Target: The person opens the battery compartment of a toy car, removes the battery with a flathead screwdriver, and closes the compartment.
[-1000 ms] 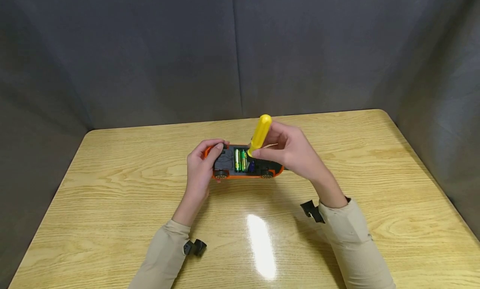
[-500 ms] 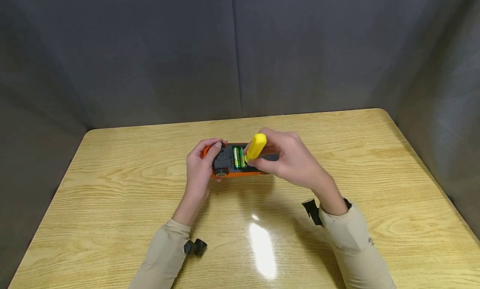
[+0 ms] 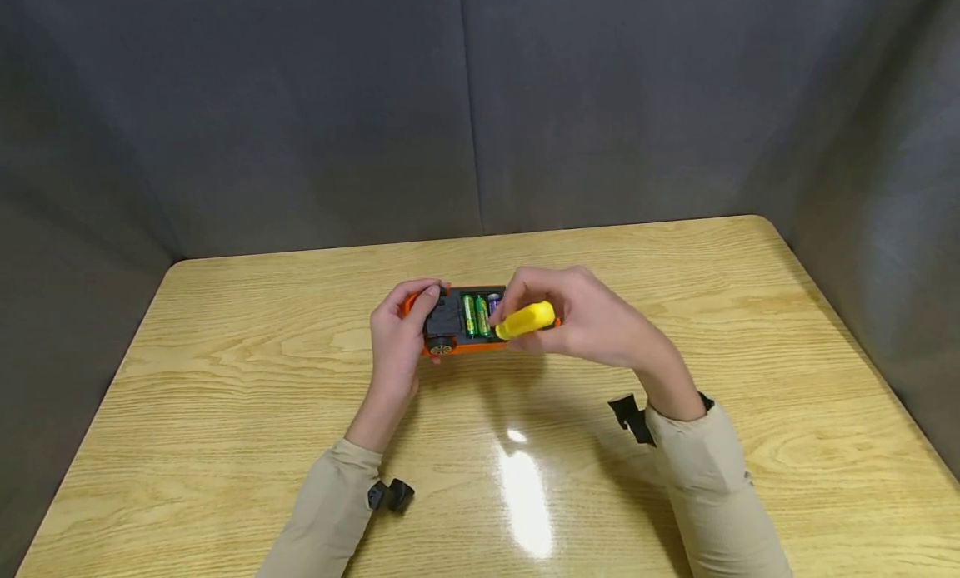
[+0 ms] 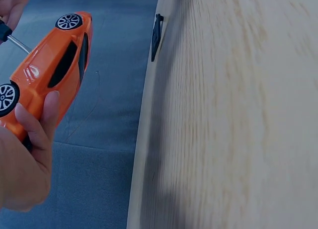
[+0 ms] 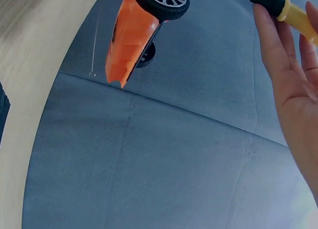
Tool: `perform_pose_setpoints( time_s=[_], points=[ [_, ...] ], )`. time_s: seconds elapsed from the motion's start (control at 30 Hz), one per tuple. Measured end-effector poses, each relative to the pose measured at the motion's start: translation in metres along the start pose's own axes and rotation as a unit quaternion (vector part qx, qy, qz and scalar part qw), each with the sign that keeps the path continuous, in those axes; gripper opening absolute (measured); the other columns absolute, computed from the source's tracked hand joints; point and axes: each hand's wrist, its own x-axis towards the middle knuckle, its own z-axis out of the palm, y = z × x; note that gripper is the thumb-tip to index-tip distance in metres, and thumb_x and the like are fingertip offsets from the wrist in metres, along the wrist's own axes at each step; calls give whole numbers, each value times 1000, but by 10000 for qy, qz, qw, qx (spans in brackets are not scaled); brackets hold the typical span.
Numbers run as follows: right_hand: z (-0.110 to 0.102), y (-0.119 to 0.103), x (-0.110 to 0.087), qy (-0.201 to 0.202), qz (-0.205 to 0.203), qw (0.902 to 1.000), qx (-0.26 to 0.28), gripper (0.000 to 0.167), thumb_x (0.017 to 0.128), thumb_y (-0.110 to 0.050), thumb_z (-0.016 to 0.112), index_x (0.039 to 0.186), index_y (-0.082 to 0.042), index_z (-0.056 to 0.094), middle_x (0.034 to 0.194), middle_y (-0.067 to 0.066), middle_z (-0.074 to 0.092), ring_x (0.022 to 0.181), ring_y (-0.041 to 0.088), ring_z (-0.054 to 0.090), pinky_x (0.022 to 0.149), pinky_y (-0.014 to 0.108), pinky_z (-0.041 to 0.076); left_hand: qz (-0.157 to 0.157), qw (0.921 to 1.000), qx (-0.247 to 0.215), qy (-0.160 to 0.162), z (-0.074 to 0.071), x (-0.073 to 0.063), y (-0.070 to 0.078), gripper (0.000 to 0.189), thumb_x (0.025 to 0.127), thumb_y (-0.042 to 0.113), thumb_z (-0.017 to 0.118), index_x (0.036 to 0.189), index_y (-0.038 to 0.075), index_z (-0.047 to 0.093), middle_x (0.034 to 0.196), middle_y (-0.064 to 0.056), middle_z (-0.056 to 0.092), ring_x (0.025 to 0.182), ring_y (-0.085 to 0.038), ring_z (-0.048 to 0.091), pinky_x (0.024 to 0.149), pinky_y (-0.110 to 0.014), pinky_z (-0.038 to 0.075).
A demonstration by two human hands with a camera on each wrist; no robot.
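Observation:
An orange toy car [image 3: 480, 348] is held wheels-up over the table, its black underside facing the head camera. My left hand [image 3: 397, 332] grips one end of it, thumb on the underside and fingers along the orange body [image 4: 40, 64]. In the open battery bay lie two green batteries [image 3: 476, 315] and a purple-blue one [image 3: 494, 301], partly hidden. My right hand [image 3: 588, 316] holds a screwdriver [image 3: 528, 319] by its yellow handle, which has a black collar [image 5: 268, 0]. Its metal shaft [image 4: 19, 43] reaches to the car; the tip is hidden.
In the left wrist view a small flat black piece [image 4: 157, 38] lies near the edge of the wooden table [image 4: 223, 114]. Grey fabric panels [image 3: 315, 120] stand behind the table and at both sides. A black strap mount [image 3: 392, 495] sits on the left sleeve.
The screwdriver first moved left and down over the batteries, then its handle tipped over to the right. The right hand turned with it. The left hand and car stayed nearly still.

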Motion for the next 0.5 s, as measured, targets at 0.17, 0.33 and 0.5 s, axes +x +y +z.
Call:
perform_pose_setpoints(
  time_s=[0.17, 0.33, 0.5],
  points=[
    [4, -4, 1, -197, -104, 9991, -361, 23, 84, 0, 82, 103, -13, 79, 98, -6, 72, 81, 18, 59, 63, 32, 52, -49, 10000, 4, 39, 0, -1, -1, 20, 101, 15, 66, 114, 1, 72, 107, -3, 75, 71, -17, 67, 34, -23, 45],
    [9, -10, -1, -491, -416, 9956, -684, 24, 86, 0, 80, 106, -13, 80, 104, -7, 75, 87, 11, 65, 74, 37, 58, -136, 9999, 11, 19, 0, 0, 0, 21, 101, 16, 66, 114, 1, 72, 109, -4, 75, 74, -19, 67, 35, -23, 46],
    [13, -15, -4, -902, -796, 9876, -1013, 22, 89, -2, 79, 109, -12, 79, 113, -6, 75, 108, 11, 68, 92, 37, 57, -299, 9994, -130, 63, -1, 0, 1, 21, 102, 17, 65, 115, 2, 72, 111, -5, 73, 74, -19, 68, 36, -22, 46]
  ],
)
